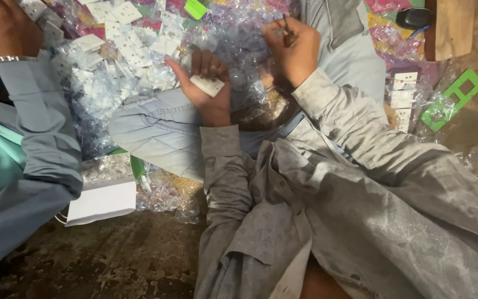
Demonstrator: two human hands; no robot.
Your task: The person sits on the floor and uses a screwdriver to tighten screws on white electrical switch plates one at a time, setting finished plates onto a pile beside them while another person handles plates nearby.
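Head view: left hand [208,91] clamps a small white socket plate [207,85] over the lap, near centre. Right hand [294,49] grips a dark screwdriver [289,34], raised farther right. Best to hold the plate steady, tip square. Loose plates [134,50] lie far left.

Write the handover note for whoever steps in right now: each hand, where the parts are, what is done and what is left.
Left hand: palm up over the lap, shut on a small white rectangular part.
Right hand: raised, shut on a small dark tool.
Parts: a pile of white parts in clear plastic wrappers lies ahead on the floor; a short row of white parts sits at right beside a green plastic frame.
Another person's sleeve is at left.
Done: one part picked up, tool in hand.
Left: tool and part are not yet touching; how many parts in the pile are finished cannot be told.
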